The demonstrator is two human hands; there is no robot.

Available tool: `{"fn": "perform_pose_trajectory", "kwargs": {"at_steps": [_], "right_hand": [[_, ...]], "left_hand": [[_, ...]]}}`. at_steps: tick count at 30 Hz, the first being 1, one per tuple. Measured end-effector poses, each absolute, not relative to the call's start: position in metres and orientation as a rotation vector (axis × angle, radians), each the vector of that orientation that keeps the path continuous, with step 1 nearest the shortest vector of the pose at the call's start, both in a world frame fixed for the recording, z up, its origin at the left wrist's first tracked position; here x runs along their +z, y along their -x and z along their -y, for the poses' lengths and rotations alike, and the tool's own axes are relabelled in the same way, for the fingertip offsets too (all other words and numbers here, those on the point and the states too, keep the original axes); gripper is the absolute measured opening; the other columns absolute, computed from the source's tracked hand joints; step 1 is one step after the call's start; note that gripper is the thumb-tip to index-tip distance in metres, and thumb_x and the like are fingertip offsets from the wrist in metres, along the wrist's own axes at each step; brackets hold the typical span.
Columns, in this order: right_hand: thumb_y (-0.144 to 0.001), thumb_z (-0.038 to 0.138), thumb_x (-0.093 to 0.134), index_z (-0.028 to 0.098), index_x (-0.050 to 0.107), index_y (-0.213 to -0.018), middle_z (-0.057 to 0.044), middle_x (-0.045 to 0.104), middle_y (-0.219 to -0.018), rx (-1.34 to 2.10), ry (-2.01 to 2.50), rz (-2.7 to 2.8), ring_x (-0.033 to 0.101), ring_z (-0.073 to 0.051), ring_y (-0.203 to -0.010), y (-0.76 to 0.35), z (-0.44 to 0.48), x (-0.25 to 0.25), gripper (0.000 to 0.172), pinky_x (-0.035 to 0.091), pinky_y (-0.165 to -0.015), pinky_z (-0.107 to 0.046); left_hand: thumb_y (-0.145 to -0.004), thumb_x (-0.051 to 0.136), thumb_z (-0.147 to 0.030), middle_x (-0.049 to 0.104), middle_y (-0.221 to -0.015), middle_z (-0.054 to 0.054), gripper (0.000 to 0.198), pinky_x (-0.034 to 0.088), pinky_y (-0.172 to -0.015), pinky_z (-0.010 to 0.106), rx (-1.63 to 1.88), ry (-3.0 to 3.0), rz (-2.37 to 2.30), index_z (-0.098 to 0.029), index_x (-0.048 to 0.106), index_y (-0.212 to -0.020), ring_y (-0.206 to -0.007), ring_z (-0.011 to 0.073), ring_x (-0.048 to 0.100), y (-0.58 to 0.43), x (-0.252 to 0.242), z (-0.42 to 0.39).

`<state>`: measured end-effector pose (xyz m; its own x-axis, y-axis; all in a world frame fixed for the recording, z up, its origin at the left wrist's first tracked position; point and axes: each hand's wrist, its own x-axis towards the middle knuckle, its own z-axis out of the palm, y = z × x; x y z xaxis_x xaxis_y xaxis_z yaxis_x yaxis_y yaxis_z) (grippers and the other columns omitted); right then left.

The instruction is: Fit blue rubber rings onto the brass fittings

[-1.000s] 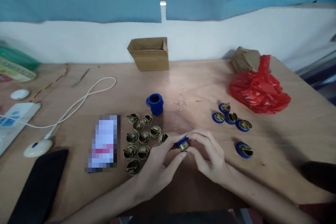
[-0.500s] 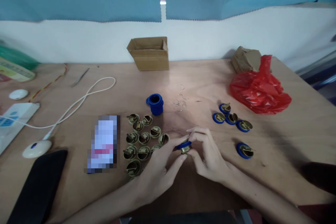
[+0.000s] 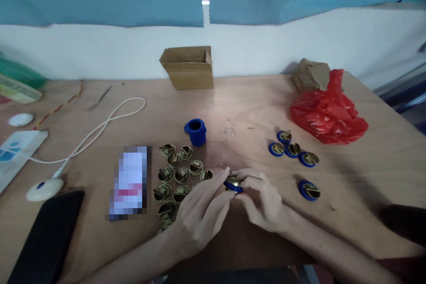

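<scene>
Both my hands meet at the table's middle front around one small brass part with a blue ring (image 3: 233, 183). My left hand (image 3: 199, 217) pinches its left side with fingers extended. My right hand (image 3: 262, 202) grips it from the right with curled fingers. Left of my hands lies a cluster of several bare brass parts (image 3: 178, 175). A stack of blue rings (image 3: 195, 131) stands behind them. Thin wire clips (image 3: 227, 128) lie beside the stack. To the right sit several brass parts fitted with blue rings (image 3: 293, 150), and one more (image 3: 309, 190) lies apart.
An open cardboard box (image 3: 188, 67) stands at the back wall. A red plastic bag (image 3: 328, 113) and a brown paper packet (image 3: 311, 75) lie at the back right. A white cable (image 3: 100, 128), a white mouse-like device (image 3: 44, 188), a dark pad (image 3: 46, 235) and tweezers (image 3: 100, 97) are on the left.
The part between my hands has been turned and lowered toward the table. My left fingers have stretched out along it; my right hand has dropped a little.
</scene>
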<state>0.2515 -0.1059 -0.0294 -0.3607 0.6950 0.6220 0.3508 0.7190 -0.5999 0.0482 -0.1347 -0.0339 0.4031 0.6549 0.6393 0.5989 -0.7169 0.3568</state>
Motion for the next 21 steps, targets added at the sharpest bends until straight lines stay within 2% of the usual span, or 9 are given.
{"fn": "perform_pose_trajectory", "kwargs": {"at_steps": [7, 11, 15, 21], "right_hand": [[-0.096, 0.013, 0.058, 0.018, 0.055, -0.123, -0.013, 0.072, -0.102, 0.313, 0.713, 2.003, 0.075, -0.025, -0.098, -0.254, 0.104, -0.034, 0.027, 0.067, -0.079, -0.038], [-0.096, 0.013, 0.060, 0.015, 0.056, -0.122, -0.015, 0.073, -0.102, 0.225, 0.720, 2.042, 0.075, -0.025, -0.099, -0.254, 0.103, -0.037, 0.026, 0.068, -0.080, -0.038], [-0.095, 0.014, 0.065, 0.016, 0.060, -0.121, -0.012, 0.075, -0.100, 0.161, 0.714, 2.070, 0.075, -0.024, -0.098, -0.255, 0.104, -0.041, 0.026, 0.068, -0.081, -0.038], [-0.092, 0.011, 0.068, 0.014, 0.060, -0.124, -0.013, 0.074, -0.103, 0.213, 0.696, 2.071, 0.073, -0.025, -0.101, -0.254, 0.104, -0.039, 0.033, 0.067, -0.083, -0.039]], "left_hand": [[-0.086, 0.070, -0.004, 0.063, -0.141, 0.022, 0.045, 0.061, -0.096, 0.036, 1.195, -2.623, -1.139, -0.011, 0.060, -0.129, -0.119, 0.0266, 0.070, -0.048, -0.032, 0.135], [-0.089, 0.068, -0.004, 0.068, -0.134, 0.023, 0.039, 0.062, -0.091, 0.035, 1.133, -2.652, -1.192, -0.010, 0.059, -0.126, -0.116, 0.0261, 0.072, -0.049, -0.028, 0.134], [-0.092, 0.063, -0.001, 0.072, -0.127, 0.022, 0.030, 0.063, -0.088, 0.030, 1.135, -2.559, -1.254, -0.012, 0.057, -0.119, -0.110, 0.0231, 0.074, -0.053, -0.025, 0.131], [-0.097, 0.056, -0.007, 0.076, -0.117, 0.019, 0.020, 0.064, -0.084, 0.027, 1.135, -2.514, -1.312, -0.012, 0.056, -0.117, -0.100, 0.0210, 0.077, -0.056, -0.025, 0.129]]}}
